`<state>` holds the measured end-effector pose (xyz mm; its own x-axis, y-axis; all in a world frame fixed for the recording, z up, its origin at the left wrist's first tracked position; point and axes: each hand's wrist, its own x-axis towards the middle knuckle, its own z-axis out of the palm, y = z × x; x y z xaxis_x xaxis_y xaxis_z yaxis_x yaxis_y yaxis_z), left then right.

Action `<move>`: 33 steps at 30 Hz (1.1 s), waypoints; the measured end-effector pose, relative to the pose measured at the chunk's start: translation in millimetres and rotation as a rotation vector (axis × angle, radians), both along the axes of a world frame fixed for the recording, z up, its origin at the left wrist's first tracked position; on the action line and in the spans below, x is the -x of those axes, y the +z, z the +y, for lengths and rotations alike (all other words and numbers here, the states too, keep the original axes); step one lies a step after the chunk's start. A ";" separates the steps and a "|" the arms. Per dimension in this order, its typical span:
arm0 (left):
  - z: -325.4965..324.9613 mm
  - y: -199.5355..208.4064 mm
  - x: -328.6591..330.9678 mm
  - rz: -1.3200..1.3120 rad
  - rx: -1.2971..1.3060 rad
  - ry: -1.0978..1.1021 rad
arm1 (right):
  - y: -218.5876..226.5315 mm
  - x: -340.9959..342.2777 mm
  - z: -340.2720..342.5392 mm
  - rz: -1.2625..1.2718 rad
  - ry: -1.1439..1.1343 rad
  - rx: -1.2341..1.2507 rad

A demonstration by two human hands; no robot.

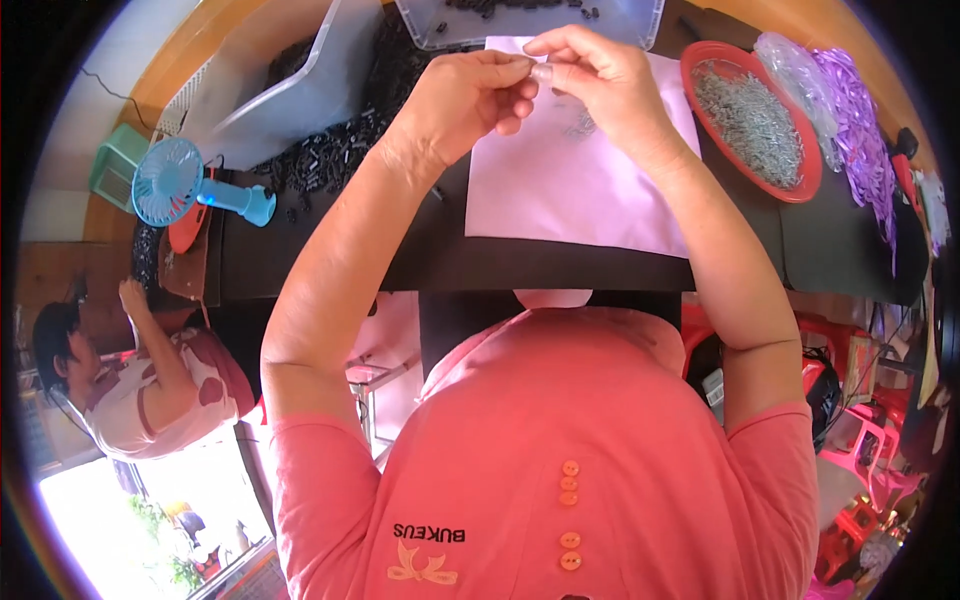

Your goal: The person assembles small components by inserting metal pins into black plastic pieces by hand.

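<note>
Above the far part of a pink sheet, my two hands meet with fingertips touching. My left hand is closed in a pinch, its lower fingers curled. My right hand also pinches at the same spot, with its index finger bent over from above. Whatever sits between the fingertips is too small to make out. Under my hands, a few small silvery metal pieces lie on the sheet. To the right stands a red oval tray heaped with thin silvery metal pins.
Small black parts spread across the left of the dark table, beside a translucent bin. Another clear bin stands at the back. A blue fan is at left; purple ribbon lies far right. A co-worker sits at left.
</note>
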<state>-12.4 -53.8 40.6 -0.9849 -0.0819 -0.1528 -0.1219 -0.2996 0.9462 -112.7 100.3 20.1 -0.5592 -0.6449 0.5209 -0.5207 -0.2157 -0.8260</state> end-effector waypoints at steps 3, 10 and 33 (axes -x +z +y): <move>-2.9 1.5 -4.7 0.000 -0.047 -0.038 | 3.9 -5.0 1.0 -0.036 0.029 -0.036; 2.3 8.6 -55.2 -0.076 0.117 0.162 | 5.7 -20.6 3.3 -0.105 0.100 -0.096; 19.7 -4.1 -65.1 0.045 0.159 0.329 | 7.0 -32.6 2.2 -0.042 0.172 -0.113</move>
<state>52.7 -34.1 36.5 -0.9073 -0.4146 -0.0695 -0.0002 -0.1650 0.9863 -80.1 102.5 27.1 -0.4554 -0.7859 0.4183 -0.4486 -0.2033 -0.8703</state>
